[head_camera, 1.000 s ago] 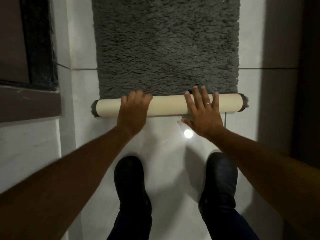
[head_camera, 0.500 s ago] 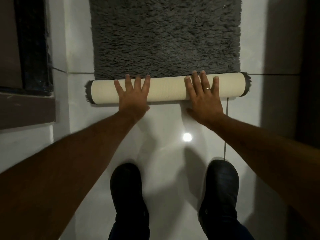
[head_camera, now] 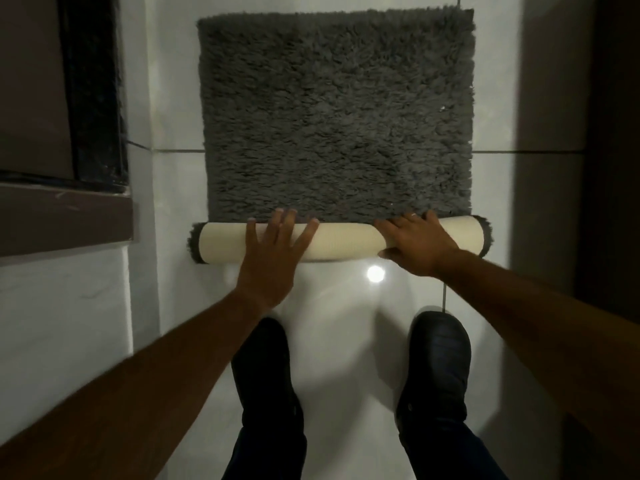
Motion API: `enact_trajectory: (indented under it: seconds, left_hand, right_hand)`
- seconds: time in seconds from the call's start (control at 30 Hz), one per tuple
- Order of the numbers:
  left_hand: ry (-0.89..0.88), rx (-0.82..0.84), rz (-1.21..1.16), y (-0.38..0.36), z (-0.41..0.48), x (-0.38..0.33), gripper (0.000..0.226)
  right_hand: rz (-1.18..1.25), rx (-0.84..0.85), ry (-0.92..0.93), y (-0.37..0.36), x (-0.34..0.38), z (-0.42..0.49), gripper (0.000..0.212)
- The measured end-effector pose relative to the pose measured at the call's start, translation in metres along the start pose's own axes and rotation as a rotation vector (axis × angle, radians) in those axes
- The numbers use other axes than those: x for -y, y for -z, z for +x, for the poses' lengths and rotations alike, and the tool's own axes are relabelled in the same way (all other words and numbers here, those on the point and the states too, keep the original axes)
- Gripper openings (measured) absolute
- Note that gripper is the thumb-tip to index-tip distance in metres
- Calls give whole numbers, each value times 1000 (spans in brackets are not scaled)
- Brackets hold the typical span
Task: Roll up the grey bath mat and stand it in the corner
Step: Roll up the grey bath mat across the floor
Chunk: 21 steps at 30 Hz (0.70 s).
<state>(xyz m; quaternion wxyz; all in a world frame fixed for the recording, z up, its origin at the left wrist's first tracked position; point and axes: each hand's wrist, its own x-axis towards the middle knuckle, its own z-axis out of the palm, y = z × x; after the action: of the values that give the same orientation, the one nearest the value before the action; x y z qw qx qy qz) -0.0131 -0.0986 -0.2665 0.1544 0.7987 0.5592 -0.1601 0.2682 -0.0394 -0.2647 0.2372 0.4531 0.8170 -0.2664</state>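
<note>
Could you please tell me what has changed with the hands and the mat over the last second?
The left hand went from curled over the roll to flat with fingers spread. The right hand now curls over the roll's top, thumb at its near side. The roll looks slightly thicker; the camera tilted, showing the grey bath mat to its far edge. Both hands stay on the roll; both shoes remain planted.
</note>
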Motion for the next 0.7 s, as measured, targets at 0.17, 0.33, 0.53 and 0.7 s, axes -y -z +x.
enact_trajectory:
  seconds: [0.17, 0.33, 0.53, 0.7]
  left_hand:
    - [3, 34, 31, -15, -8, -9, 118]
    - [50, 31, 97, 9, 62, 17, 141]
    - [99, -102, 74, 11, 61, 3, 132]
    - [101, -46, 105, 21, 86, 19, 121]
  right_hand:
    - [35, -149, -43, -2, 3, 6, 77]
    - [-25, -275, -158, -24, 19, -10, 101]
    - [-56, -232, -245, 31, -7, 53, 126]
    - [-114, -267, -241, 39, -13, 50, 103]
